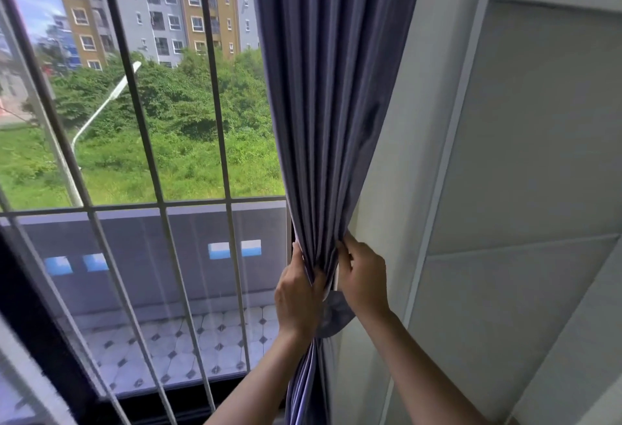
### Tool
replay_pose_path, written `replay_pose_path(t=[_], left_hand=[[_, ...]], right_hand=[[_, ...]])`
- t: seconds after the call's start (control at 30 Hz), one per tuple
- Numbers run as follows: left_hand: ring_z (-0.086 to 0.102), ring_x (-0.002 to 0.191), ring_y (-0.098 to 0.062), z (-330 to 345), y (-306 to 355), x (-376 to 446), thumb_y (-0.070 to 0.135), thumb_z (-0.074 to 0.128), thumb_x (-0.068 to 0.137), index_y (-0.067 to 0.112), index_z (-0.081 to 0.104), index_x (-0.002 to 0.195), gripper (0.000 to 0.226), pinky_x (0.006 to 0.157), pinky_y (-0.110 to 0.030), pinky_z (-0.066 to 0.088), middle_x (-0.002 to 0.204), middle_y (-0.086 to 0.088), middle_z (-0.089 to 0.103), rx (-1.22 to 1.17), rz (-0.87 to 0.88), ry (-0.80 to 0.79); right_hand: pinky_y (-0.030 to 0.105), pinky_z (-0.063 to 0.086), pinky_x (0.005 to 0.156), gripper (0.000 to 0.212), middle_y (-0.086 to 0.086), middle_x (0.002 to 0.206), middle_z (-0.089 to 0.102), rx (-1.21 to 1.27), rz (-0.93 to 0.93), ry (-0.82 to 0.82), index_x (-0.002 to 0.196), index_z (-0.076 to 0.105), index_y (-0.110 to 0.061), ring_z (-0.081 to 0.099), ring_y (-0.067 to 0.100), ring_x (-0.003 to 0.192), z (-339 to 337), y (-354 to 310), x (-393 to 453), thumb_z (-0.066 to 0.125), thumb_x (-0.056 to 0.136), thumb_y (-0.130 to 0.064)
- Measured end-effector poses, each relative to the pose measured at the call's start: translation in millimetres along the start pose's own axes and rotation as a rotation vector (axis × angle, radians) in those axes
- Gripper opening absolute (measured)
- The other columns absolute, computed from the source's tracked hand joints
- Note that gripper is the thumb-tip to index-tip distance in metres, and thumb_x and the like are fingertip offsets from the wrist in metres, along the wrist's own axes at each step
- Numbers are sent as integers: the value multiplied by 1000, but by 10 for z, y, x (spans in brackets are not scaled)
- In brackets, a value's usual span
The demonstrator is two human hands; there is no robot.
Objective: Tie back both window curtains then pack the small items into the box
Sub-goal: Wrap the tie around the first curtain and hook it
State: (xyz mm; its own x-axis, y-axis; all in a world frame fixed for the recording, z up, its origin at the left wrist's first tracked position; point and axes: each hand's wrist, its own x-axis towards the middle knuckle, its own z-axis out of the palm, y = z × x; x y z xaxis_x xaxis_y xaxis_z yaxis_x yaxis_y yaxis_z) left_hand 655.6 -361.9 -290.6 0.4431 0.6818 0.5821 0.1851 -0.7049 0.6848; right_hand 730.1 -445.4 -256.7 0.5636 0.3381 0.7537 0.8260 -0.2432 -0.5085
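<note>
gathering a blue-grey curtain [330, 121] into a tight bunch, the left hand [298, 296] wraps its window-side edge while the right hand [361, 281], just beside it, pinches the wall-side folds. a tieback loop [336, 315] seems to hang just below both hands. if either grip loosens, pleats could spill out before the tie closes.

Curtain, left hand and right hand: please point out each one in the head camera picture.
curtain [331, 94]: head view, on the gathered blue folds above the hands.
left hand [298, 293]: head view, on the back of the hand gripping the curtain.
right hand [363, 278]: head view, on the back of the hand.
</note>
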Motion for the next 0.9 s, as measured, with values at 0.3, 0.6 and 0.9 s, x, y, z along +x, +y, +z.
replay_pose_path(t=[0.3, 0.6, 0.9], left_hand=[[46, 43, -25, -62, -273, 168, 5, 63, 85, 10, 47, 71, 22, 42, -25, 36, 51, -4, 53, -78, 72, -77], [60, 53, -8, -110, -244, 27, 33, 65, 87, 18, 61, 97, 18, 50, -9, 39, 66, 12, 63, 4, 173, -184], [63, 60, -15, 131, -311, -188, 21, 46, 97, 15, 53, 126, 31, 45, -20, 38, 73, 1, 68, 19, 6, -208]], right_hand=[[10, 44, 61, 30, 0, 76, 70, -28, 44, 97, 124, 61, -13, 66, 12, 63, 99, -48, -128, 55, 96, -22], [27, 59, 68, 22, -7, 98, 68, 0, 128, 83, 109, 60, -21, 67, 6, 78, 92, 13, -39, 58, 91, -33], [15, 47, 66, 35, -11, 94, 71, -6, 275, -91, 123, 55, -27, 68, 5, 76, 301, 198, -451, 63, 90, -23]])
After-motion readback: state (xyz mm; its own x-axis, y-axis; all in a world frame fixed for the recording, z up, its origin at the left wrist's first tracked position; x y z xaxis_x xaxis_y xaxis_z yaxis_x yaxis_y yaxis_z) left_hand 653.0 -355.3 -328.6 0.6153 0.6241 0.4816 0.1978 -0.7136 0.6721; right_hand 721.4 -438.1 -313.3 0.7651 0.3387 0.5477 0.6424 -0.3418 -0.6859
